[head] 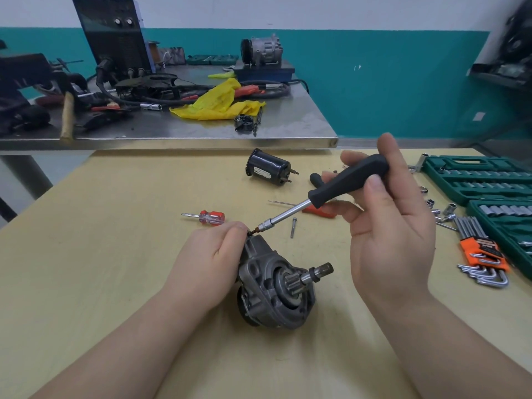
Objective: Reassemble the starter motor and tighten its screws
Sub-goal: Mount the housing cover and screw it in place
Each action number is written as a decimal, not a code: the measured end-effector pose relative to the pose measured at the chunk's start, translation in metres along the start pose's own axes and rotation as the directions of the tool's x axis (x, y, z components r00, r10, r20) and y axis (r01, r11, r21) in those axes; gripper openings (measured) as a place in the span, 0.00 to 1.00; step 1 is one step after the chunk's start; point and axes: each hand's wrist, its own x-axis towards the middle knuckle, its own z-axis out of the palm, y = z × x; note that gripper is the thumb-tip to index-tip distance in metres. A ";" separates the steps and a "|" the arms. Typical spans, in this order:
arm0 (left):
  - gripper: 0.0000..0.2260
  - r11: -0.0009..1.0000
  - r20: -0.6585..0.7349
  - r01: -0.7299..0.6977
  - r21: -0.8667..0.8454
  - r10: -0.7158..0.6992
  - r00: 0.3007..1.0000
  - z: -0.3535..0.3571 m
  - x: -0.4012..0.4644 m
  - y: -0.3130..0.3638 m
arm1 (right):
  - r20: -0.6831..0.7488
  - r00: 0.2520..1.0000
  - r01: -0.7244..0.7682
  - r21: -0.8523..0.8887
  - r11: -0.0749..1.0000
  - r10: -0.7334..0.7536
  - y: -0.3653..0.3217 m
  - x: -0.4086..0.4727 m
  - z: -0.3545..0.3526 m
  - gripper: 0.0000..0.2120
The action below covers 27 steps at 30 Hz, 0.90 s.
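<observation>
The grey starter motor housing (273, 286) lies on the wooden table (115, 269), its pinion shaft pointing right. My left hand (210, 257) grips its upper left side, fingertips by a screw at the top corner. My right hand (385, 214) holds the black handle of a long nut driver (345, 180). The driver's chrome shaft slants down left and its tip sits on that screw. A black solenoid cylinder (267, 169) lies farther back. One loose bolt (293, 227) rests beside the shaft.
A small red-handled screwdriver (208, 217) lies left of the motor. Green socket set cases (483, 180) and an orange holder of hex keys (480, 254) fill the right side. Behind stands a metal bench (201, 131) with a yellow rag, cables and tools.
</observation>
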 end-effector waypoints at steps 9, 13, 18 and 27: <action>0.15 1.000 0.001 -0.012 0.020 0.012 1.000 0.001 0.001 -0.001 | -0.096 0.995 0.033 -0.065 0.997 -0.040 -0.005 0.001 0.009 0.19; 0.14 1.000 0.000 0.003 0.001 -0.003 1.000 0.001 0.001 -0.002 | -0.025 1.000 -0.007 0.001 1.000 0.007 -0.002 0.001 0.001 0.19; 0.14 1.000 -0.001 -0.013 0.013 0.013 1.000 0.001 0.001 -0.003 | -0.019 0.999 0.048 -0.041 0.998 -0.049 -0.008 -0.001 0.007 0.18; 0.15 1.000 0.004 -0.010 0.004 0.010 1.000 0.000 0.000 0.001 | 0.024 0.999 0.029 -0.001 1.000 -0.029 -0.007 -0.002 0.004 0.18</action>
